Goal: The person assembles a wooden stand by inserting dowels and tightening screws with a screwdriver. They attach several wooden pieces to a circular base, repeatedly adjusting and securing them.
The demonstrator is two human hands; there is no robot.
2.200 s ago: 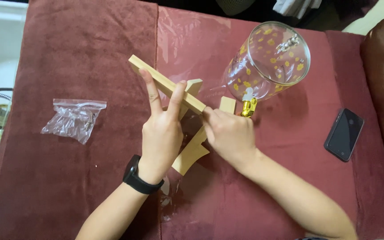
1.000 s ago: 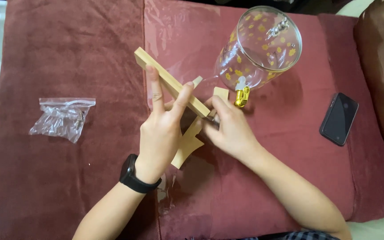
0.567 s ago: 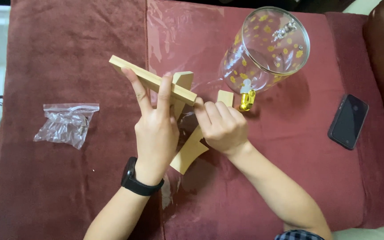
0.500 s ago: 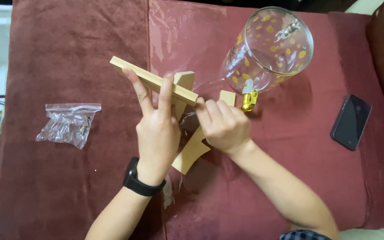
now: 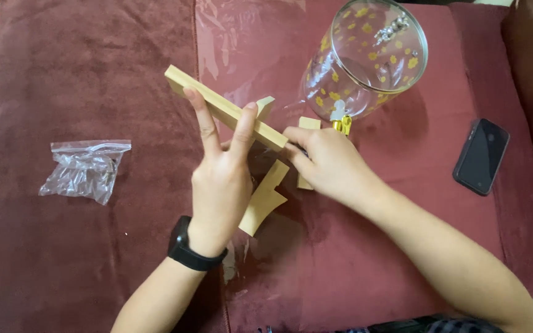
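The left hand [image 5: 220,185] pinches a pale wooden slat [image 5: 224,108] between raised fingers; the right hand [image 5: 325,161] closes on its lower end, over light notched wooden pieces [image 5: 265,198] mid maroon sofa cushion [image 5: 94,246], near a flower-patterned glass jar [image 5: 365,58].

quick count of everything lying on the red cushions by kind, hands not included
wooden pieces: 4 that show, namely the long bar under the left hand, the notched piece, and two ends by the right hand
glass jar with yellow dots: 1
clear plastic bag: 1
black phone: 1
total: 7
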